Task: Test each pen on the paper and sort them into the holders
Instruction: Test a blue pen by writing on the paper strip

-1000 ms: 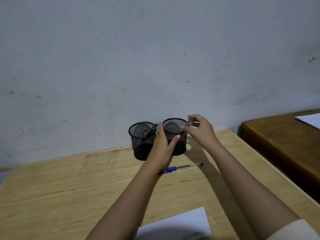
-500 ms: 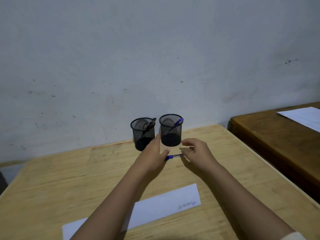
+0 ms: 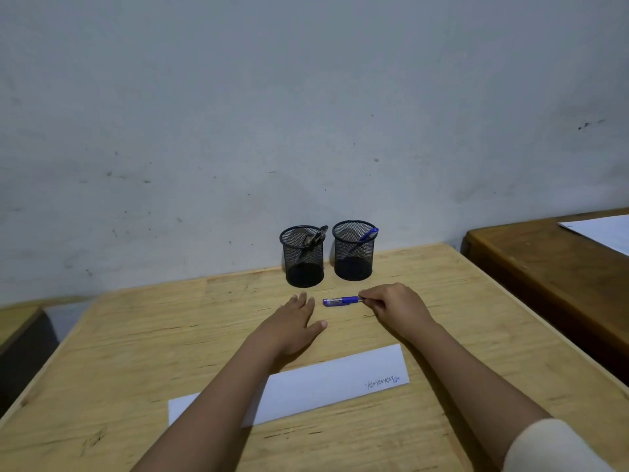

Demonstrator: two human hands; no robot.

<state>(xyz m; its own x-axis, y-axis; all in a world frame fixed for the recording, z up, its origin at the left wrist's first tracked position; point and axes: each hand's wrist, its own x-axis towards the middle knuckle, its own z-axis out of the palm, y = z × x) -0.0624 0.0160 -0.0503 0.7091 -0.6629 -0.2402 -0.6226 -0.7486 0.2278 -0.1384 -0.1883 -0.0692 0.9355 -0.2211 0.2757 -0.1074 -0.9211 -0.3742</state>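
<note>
Two black mesh holders stand at the table's far edge by the wall. The left holder (image 3: pixel 302 257) has dark pens leaning in it. The right holder (image 3: pixel 353 252) has one blue pen (image 3: pixel 368 235) sticking out. Another blue pen (image 3: pixel 341 300) lies on the table in front of them. My right hand (image 3: pixel 396 306) pinches its right end. My left hand (image 3: pixel 292 323) rests flat on the wood just left of the pen, fingers spread, holding nothing. A white strip of paper (image 3: pixel 323 383) with scribbles near its right end lies nearer to me, partly under my left forearm.
The light wooden table (image 3: pixel 119 352) ends at a grey wall. A darker wooden table (image 3: pixel 551 267) with a white sheet (image 3: pixel 602 231) stands to the right, across a narrow gap. Another table edge shows at far left.
My right hand dropped a blue pen into the right holder, then came down and took hold of the pen on the table. My left hand let go of the holders and lies flat.
</note>
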